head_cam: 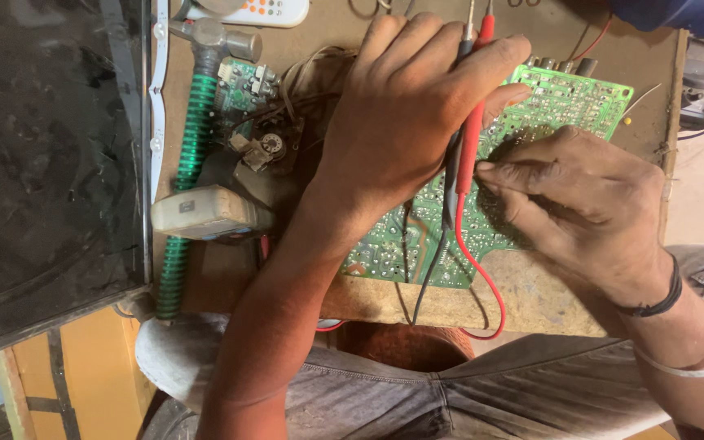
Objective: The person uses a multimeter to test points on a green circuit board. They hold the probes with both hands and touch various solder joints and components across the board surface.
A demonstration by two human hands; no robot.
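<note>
A green circuit board point(568, 102) lies solder side up on a wooden board. My left hand point(405, 122) rests over its left part and grips a black test probe point(452, 175) and a red test probe point(470, 151) side by side, their tips hidden beyond my fingers. Black and red leads point(482, 277) trail down off the board's near edge. My right hand point(580, 195) sits on the right part of the circuit board, fingers bunched and pinching against the red probe's shaft. What the fingertips hold besides that is hidden.
A hammer with a green ribbed handle point(193, 143) lies at the left, beside a small green module point(242, 85) with tangled wires. A beige box-shaped device point(205, 213) lies across the handle. A dark screen panel point(42, 163) fills the far left. A white remote point(246, 10) lies at the top.
</note>
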